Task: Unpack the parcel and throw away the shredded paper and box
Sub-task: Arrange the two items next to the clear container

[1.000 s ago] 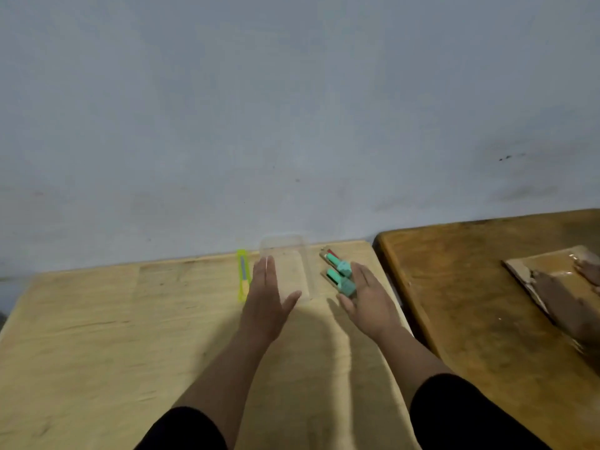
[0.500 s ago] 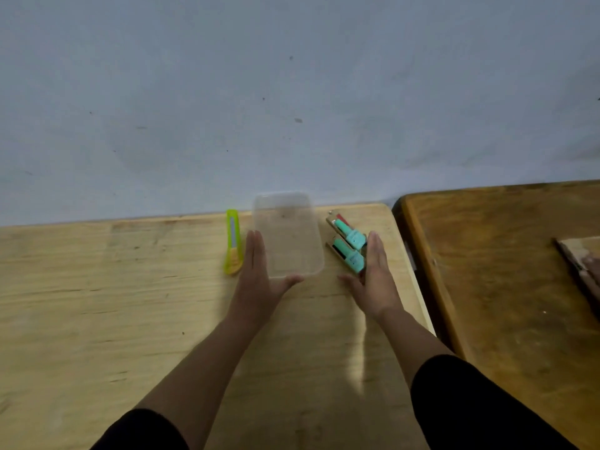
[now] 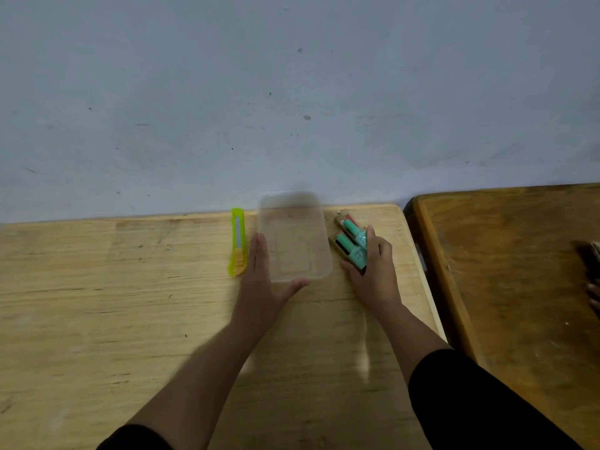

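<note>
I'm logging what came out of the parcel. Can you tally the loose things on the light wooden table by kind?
Green and yellow utility knife: 1
Clear plastic container: 1
Teal-capped small bottles: 2
Total: 4

The left hand lies flat against the container's side; the right hand rests by the bottles. No box or shredded paper shows on this table.

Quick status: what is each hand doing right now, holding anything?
Left hand: open, flat against the clear plastic container, not gripping it.
Right hand: open, fingers resting beside the two teal tubes, nothing grasped.
</note>
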A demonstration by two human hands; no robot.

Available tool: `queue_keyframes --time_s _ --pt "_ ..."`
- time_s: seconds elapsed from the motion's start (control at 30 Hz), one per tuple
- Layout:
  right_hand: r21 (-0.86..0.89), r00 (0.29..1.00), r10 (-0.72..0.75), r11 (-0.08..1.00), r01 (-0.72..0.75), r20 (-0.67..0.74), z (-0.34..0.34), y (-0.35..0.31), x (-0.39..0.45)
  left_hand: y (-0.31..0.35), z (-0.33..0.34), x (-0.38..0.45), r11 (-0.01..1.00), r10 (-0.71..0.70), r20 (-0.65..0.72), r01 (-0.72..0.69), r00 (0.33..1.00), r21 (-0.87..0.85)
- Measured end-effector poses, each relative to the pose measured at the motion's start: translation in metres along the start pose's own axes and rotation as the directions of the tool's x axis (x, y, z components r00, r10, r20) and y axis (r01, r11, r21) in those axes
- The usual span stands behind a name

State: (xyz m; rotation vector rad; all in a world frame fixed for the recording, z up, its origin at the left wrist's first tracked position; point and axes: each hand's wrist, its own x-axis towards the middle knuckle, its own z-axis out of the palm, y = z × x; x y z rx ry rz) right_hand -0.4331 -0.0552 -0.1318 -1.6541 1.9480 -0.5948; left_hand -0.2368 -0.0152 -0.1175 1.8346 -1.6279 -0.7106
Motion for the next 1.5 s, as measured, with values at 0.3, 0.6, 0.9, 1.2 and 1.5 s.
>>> queue_keyframes --time_s 0.3,0.6,0.9,1.2,1.5 --pt "-0.010 0.996 0.012 1.000 -0.013 -0.085 -0.005 -0.001 -0.001 0.005 -0.003 0.001 0.995 -0.086 -0.014 0.085 0.996 -0.048" --pt "0.126 0.962 -0.167 0.972 0.197 -0.216 -0.010 -0.052 -0.002 0.008 -0.003 0.001 0.989 -0.133 -0.010 0.132 0.991 -0.063" --pt "-0.089 0.981 -0.192 0.978 0.190 -0.009 0.021 -0.081 0.006 0.007 -0.003 0.003 0.984 -0.149 0.011 0.150 0.989 -0.099" --pt "-0.168 0.973 -0.111 0.975 0.145 0.201 0.027 -0.081 0.004 0.007 -0.003 0.003 0.987 -0.129 0.007 0.129 0.992 -0.092" --pt "0.005 0.964 -0.249 0.968 0.250 0.097 -0.006 -0.065 -0.054 0.002 -0.031 -0.022 0.972 -0.199 -0.017 0.195 0.980 -0.130"
